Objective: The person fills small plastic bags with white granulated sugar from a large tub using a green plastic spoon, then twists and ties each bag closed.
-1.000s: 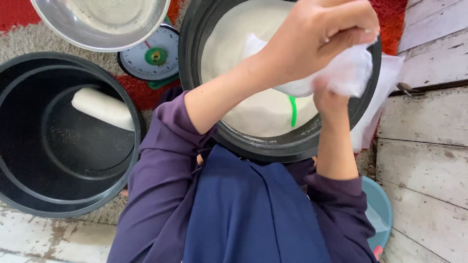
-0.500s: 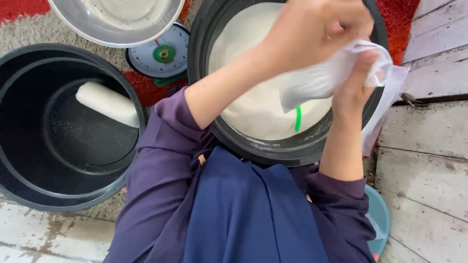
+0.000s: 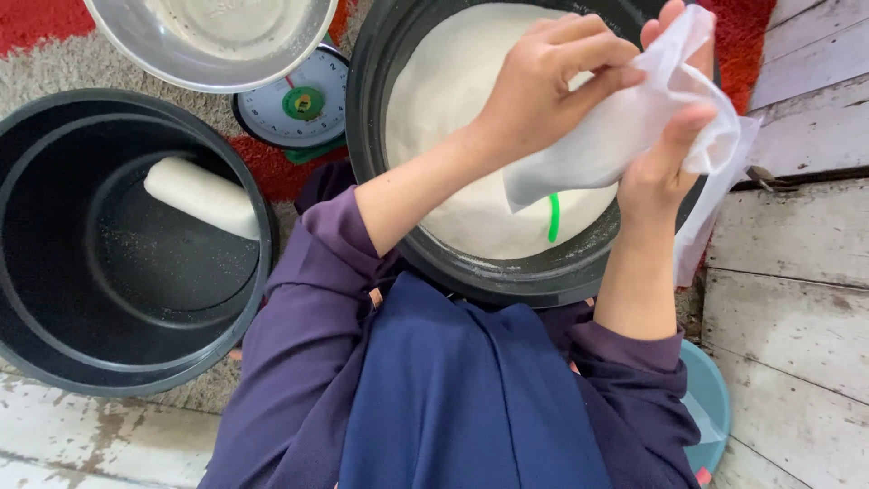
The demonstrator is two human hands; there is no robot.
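1. Wooden floorboards (image 3: pixel 797 299), red rug; black tub (image 3: pixel 507 272) of white powder.
2. Left hand (image 3: pixel 543 86) and right hand (image 3: pixel 674 149) both pinch a white plastic bag (image 3: pixel 625 127).
3. Bag's long axis runs 8-to-2 o'clock above the tub, at 3 o'clock from the left hand.

Even, soft daylight; no hard-edged shadows. Bright overall, colours saturated. White powder in the black basin (image 3: pixel 434 254) near overexposed, surface detail largely lost. Soft glare on the steel bowl (image 3: pixel 181 68) rim. Empty black tub (image 3: pixel 109 362) interior dark, faint sheen on its wall. Thin white bag (image 3: pixel 625 127) slightly motion-softened at its edges. Focus otherwise sharp; slight wide-angle stretch at corners.
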